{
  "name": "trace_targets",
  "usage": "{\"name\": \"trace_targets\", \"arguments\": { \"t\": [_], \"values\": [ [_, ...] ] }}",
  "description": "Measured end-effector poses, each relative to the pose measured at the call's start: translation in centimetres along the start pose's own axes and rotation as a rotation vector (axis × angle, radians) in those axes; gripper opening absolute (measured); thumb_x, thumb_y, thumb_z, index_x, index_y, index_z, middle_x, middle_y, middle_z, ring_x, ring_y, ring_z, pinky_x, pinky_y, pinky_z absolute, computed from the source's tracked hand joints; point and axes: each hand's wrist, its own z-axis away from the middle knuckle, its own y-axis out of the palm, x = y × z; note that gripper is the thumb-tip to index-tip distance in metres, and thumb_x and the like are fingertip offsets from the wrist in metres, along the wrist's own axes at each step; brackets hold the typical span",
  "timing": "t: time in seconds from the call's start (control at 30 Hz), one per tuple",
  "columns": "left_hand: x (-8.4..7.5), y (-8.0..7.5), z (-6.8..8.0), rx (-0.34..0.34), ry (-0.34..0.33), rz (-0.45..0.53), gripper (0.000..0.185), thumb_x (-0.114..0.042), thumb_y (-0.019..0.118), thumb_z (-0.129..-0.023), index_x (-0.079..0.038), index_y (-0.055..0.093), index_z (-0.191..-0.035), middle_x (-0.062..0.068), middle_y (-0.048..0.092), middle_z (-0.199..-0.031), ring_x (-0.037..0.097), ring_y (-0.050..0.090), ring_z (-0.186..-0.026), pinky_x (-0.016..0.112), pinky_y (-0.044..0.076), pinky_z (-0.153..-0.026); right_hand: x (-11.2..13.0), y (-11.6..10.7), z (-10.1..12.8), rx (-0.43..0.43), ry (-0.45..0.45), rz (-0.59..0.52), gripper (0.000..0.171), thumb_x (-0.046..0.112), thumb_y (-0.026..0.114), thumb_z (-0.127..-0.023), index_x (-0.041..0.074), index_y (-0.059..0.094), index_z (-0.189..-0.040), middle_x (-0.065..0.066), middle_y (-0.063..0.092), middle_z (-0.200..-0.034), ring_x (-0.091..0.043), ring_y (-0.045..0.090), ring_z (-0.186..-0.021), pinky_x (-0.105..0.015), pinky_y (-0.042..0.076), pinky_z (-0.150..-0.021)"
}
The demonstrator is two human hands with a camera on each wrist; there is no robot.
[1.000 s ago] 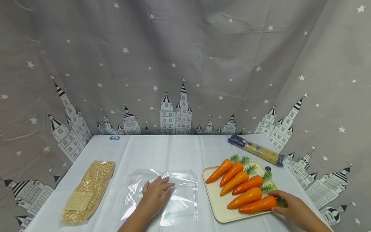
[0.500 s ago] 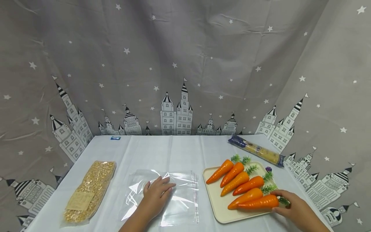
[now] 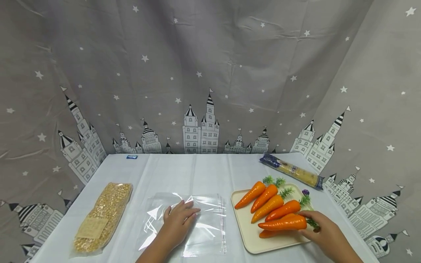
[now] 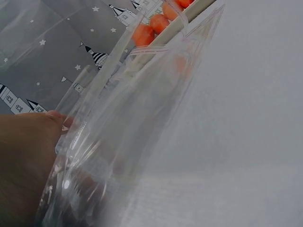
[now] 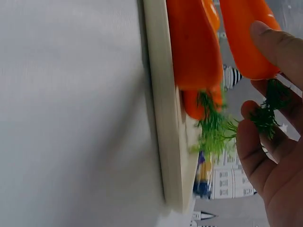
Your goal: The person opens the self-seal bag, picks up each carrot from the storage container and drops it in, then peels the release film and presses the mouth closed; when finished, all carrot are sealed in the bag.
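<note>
My right hand grips an orange carrot at its thick end, the green leaves by the palm. In the right wrist view this carrot is raised above the tray, with the thumb on its side. Under it lies another carrot, partly covered from the head camera. Several more carrots rest side by side on the cream tray. My left hand lies with fingers spread on clear plastic bags; in the left wrist view the bags fill much of the picture.
A bag of yellow corn kernels with a paper label lies at the left. Behind the tray is a long yellow packet with dark blue ends. A small blue packet sits at the far left edge of the white-covered table.
My right hand has lifted the front carrot and moved it to the left and up, over the carrot beside it. My left hand has stayed on the plastic bags.
</note>
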Motion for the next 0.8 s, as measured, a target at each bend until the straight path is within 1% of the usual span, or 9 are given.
{"name": "trace_targets", "arguments": {
  "t": [0.07,0.17,0.23,0.3,0.43,0.6,0.8],
  "values": [
    [0.0,0.0,0.0,-0.001,0.001,-0.001,0.022,-0.030,0.061,-0.106,-0.032,0.076,-0.122,0.006,0.061,-0.149,0.041,0.042,-0.149,0.078,0.009,-0.115,0.5,0.3,-0.1,-0.006,-0.001,-0.010,0.055,0.036,0.086,-0.086,0.015,0.068,-0.133,-0.009,0.068,-0.134,-0.021,0.065,-0.110,-0.030,0.057,-0.082],
    [0.0,0.0,0.0,-0.002,0.000,-0.005,0.022,-0.030,0.061,-0.106,-0.032,0.075,-0.122,0.006,0.061,-0.149,0.041,0.042,-0.149,0.078,0.009,-0.115,1.3,0.9,-0.3,-0.032,-0.018,-0.022,0.055,0.037,0.086,-0.086,0.014,0.068,-0.133,-0.010,0.069,-0.133,-0.028,0.066,-0.117,-0.046,0.059,-0.092],
    [-0.1,-0.1,0.0,-0.002,0.001,-0.003,0.022,-0.030,0.061,-0.106,-0.032,0.075,-0.123,0.007,0.061,-0.149,0.041,0.042,-0.149,0.078,0.009,-0.115,1.8,1.4,-0.4,-0.049,-0.027,-0.032,0.056,0.038,0.087,-0.085,0.014,0.069,-0.132,-0.010,0.069,-0.132,-0.032,0.066,-0.119,-0.056,0.055,-0.098],
    [-0.1,-0.1,0.1,-0.001,0.001,0.004,0.022,-0.029,0.061,-0.106,-0.031,0.075,-0.123,0.007,0.061,-0.149,0.042,0.042,-0.149,0.079,0.008,-0.115,2.3,1.9,-0.5,-0.063,-0.035,-0.043,0.055,0.037,0.087,-0.084,0.015,0.069,-0.131,-0.011,0.069,-0.132,-0.036,0.065,-0.123,-0.063,0.051,-0.103],
    [-0.1,-0.1,0.1,0.000,-0.004,0.018,0.022,-0.029,0.062,-0.106,-0.030,0.076,-0.123,0.008,0.061,-0.150,0.042,0.041,-0.150,0.079,0.007,-0.115,3.4,2.7,-0.8,-0.080,-0.039,-0.046,0.051,0.033,0.088,-0.083,0.017,0.070,-0.128,-0.009,0.070,-0.132,-0.038,0.064,-0.125,-0.065,0.048,-0.105],
    [0.0,0.0,0.0,-0.007,-0.005,0.023,0.022,-0.029,0.062,-0.106,-0.030,0.076,-0.123,0.007,0.061,-0.150,0.042,0.041,-0.150,0.078,0.007,-0.115,4.5,3.6,-1.4,-0.081,-0.048,-0.057,0.050,0.030,0.088,-0.084,0.017,0.070,-0.130,-0.008,0.070,-0.131,-0.036,0.064,-0.125,-0.061,0.049,-0.107],
    [0.1,0.1,0.0,-0.020,-0.007,0.015,0.022,-0.029,0.063,-0.105,-0.030,0.076,-0.123,0.006,0.061,-0.150,0.042,0.041,-0.150,0.078,0.008,-0.115,5.6,4.3,-1.8,-0.065,-0.045,-0.060,0.054,0.033,0.087,-0.085,0.019,0.069,-0.133,-0.011,0.067,-0.138,-0.038,0.061,-0.130,-0.063,0.047,-0.109]
  ]
}}
